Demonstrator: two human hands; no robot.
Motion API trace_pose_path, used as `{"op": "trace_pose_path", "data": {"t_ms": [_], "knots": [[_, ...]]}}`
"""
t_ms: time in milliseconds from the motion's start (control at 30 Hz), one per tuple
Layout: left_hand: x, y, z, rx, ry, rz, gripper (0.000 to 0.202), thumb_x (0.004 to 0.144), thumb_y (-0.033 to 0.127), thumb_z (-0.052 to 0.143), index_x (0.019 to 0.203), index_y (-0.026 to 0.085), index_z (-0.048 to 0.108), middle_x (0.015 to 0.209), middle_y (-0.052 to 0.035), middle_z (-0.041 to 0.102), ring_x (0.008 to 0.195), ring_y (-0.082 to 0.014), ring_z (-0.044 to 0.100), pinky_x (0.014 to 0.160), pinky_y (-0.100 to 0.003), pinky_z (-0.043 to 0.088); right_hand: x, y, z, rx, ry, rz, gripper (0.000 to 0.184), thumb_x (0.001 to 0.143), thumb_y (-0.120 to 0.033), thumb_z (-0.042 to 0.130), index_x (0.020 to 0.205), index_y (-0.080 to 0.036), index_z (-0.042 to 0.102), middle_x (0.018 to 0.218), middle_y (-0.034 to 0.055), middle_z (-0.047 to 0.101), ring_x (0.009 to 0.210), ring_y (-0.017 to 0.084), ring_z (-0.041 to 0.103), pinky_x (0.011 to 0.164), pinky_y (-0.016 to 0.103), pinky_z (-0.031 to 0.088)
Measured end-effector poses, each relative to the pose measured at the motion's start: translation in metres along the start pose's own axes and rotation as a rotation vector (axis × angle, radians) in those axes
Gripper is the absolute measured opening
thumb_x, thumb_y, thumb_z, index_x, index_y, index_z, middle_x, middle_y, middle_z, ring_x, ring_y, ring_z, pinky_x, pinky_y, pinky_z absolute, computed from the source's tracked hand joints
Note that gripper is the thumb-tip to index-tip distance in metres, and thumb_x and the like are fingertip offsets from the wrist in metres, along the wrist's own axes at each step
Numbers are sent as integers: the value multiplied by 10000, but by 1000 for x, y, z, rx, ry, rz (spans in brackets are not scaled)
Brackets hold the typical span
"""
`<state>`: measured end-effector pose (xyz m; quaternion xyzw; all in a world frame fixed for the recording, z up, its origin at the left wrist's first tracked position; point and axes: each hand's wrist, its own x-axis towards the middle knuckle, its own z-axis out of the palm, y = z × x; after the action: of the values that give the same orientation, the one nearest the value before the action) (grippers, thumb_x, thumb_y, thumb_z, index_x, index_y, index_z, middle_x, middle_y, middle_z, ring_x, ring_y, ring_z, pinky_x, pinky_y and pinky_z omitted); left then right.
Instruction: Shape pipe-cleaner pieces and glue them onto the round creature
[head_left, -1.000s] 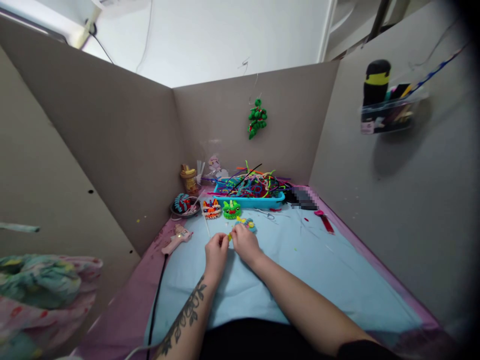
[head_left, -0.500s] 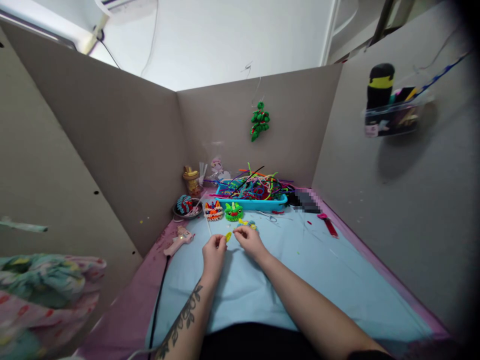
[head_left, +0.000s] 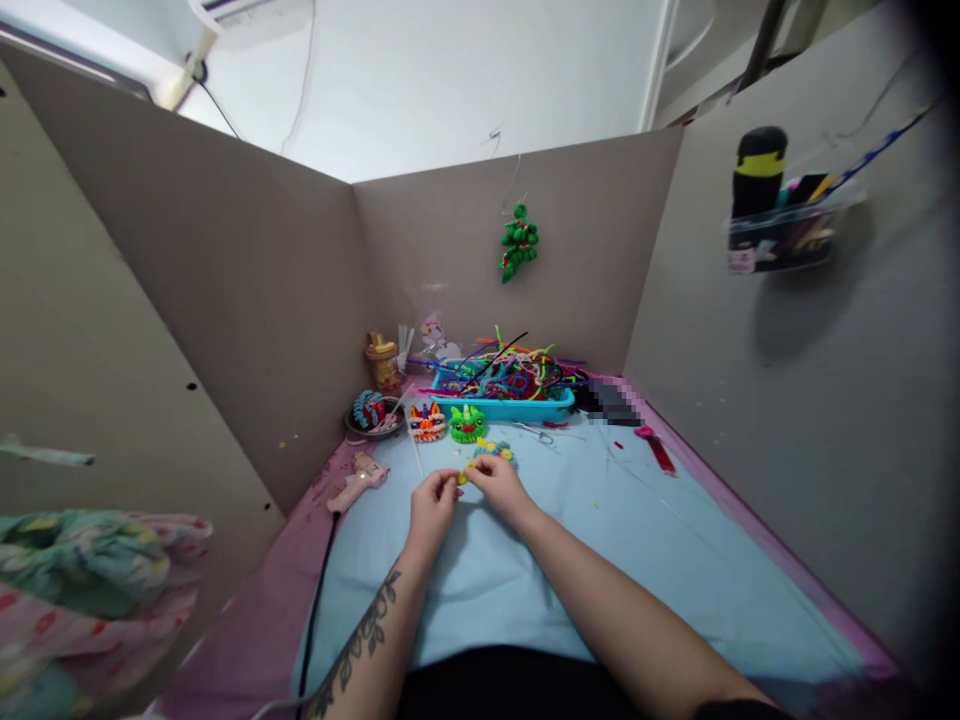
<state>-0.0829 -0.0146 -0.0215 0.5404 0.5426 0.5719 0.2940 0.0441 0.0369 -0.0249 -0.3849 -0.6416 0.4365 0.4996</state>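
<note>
My left hand and my right hand meet over the light blue mat, fingers pinched together on a small yellow pipe-cleaner piece. Just beyond the right hand lies a small blue and yellow pipe-cleaner figure. A green figure and an orange and white figure stand a little farther back.
A blue tray heaped with coloured pipe cleaners sits at the back. A pink glue gun with a black cord lies left, scissors and a red tool right. Grey cardboard walls enclose the desk; a green ornament hangs behind.
The hands drew slightly apart half a second ago and have come back together on the yellow piece. The view shifted slightly.
</note>
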Motion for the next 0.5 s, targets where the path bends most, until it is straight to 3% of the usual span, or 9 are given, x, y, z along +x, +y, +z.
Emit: {"op": "trace_pose_path", "data": {"t_ms": [167,500], "knots": [[0,2,0,3,2,7,228,677,338,630,792,142,653,712,-49,698,619,-158,633,604,-267,502,1,0,-1,58,-29,25,233,684,-334,595,554,-173,487,495,-56,450,486,92,398,484,220,331],[0,0,-2,60,66,26,180,685,300,614,751,137,653,657,-32,677,576,-137,589,574,-245,464,0,1,1,66,-41,13,178,681,-313,600,606,-168,529,546,-40,505,534,106,451,538,233,372]]}}
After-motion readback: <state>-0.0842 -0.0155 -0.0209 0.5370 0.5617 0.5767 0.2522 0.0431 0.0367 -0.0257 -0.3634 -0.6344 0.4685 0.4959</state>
